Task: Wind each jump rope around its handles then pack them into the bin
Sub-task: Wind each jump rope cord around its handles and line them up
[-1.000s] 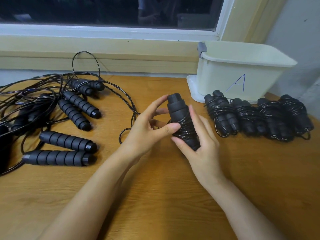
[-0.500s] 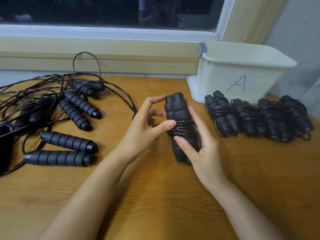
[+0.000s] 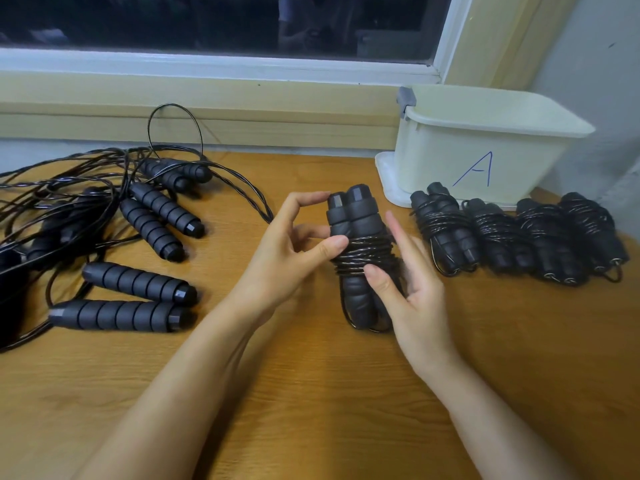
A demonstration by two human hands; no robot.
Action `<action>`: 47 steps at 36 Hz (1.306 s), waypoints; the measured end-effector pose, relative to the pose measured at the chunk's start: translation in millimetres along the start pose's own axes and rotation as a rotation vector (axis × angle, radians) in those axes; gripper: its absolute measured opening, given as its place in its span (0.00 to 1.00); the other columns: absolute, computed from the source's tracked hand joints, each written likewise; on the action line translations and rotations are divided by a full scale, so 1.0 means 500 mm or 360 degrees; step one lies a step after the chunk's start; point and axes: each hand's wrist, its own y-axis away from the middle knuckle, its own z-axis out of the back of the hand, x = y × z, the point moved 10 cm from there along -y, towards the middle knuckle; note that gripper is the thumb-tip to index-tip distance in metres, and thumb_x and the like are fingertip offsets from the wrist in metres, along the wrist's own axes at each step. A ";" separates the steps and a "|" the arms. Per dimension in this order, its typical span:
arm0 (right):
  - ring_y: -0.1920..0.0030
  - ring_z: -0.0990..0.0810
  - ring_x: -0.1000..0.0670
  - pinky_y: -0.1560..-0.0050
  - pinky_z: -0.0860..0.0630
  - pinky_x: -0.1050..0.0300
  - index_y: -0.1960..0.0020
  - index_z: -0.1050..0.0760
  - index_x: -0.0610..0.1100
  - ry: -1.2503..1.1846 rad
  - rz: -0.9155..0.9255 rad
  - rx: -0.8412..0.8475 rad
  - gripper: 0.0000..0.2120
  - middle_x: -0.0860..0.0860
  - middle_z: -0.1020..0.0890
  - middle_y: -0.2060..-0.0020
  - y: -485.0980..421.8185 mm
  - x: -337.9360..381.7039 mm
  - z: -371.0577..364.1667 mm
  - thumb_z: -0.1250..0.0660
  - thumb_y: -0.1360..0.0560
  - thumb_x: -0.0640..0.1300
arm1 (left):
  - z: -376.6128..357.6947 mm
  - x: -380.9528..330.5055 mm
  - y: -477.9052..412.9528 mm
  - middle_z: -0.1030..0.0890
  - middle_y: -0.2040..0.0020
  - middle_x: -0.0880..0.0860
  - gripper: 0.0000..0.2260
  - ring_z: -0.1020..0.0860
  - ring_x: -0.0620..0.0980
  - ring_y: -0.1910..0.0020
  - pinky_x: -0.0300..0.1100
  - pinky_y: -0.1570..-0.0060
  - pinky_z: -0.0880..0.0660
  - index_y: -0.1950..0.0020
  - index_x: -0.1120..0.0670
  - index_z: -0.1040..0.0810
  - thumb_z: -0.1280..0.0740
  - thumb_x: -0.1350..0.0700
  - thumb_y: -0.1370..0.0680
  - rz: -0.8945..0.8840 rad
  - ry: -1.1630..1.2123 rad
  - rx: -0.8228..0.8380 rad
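I hold a black jump rope [image 3: 358, 220] upright over the middle of the wooden table [image 3: 311, 393], its two foam handles side by side and cord coiled round their middle. My left hand [image 3: 287, 261] grips it, thumb on the coil and index fingertip at a handle's top. My right hand [image 3: 419, 299] holds the lower part, thumb in front and fingers stretched behind. The cream bin [image 3: 450, 150] marked "A" stands at the back right. Several wound ropes [image 3: 519, 237] lie in a row before it.
A tangle of unwound ropes [image 3: 138, 278] with loose black cords covers the table's left side. The bin rests on a white lid [image 3: 384, 181]. A window sill and wall run along the back, and a grey wall closes the right side.
The bundle has turned in my hands from tilted to upright, so both handles now show side by side. My right fingers have opened out behind it. The loose cord loop at the left is gone.
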 end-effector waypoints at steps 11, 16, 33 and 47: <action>0.31 0.27 0.49 0.36 0.24 0.42 0.31 0.26 0.48 0.0240 0.0032 -0.0215 0.20 0.57 0.28 0.33 0.002 -0.007 0.026 0.34 0.22 0.47 | 0.006 -0.009 0.002 0.17 0.58 0.53 0.23 0.23 0.45 0.62 0.39 0.61 0.26 0.37 0.48 0.28 0.28 0.49 0.30 -0.0106 -0.0095 -0.0150; 0.32 0.26 0.54 0.35 0.25 0.50 0.30 0.26 0.44 0.0509 0.0208 -0.0256 0.20 0.53 0.24 0.33 0.009 0.017 0.024 0.34 0.22 0.38 | 0.012 -0.004 0.007 0.17 0.56 0.56 0.23 0.23 0.45 0.64 0.48 0.61 0.25 0.38 0.45 0.27 0.25 0.45 0.30 -0.0128 -0.0247 -0.0294; 0.32 0.26 0.44 0.59 0.18 0.51 0.26 0.29 0.46 0.1445 0.0423 -0.0183 0.34 0.43 0.30 0.28 0.017 0.064 -0.022 0.24 0.30 0.45 | -0.011 -0.003 0.010 0.18 0.53 0.59 0.21 0.24 0.43 0.65 0.38 0.63 0.26 0.35 0.47 0.28 0.27 0.58 0.25 -0.0110 -0.0083 -0.0222; 0.32 0.26 0.44 0.55 0.18 0.52 0.24 0.34 0.45 0.1369 0.0326 -0.0191 0.39 0.44 0.31 0.27 0.012 0.044 -0.009 0.24 0.32 0.46 | -0.028 -0.007 0.007 0.17 0.54 0.56 0.23 0.22 0.44 0.59 0.37 0.54 0.24 0.31 0.49 0.28 0.28 0.59 0.25 -0.0159 -0.0114 -0.0039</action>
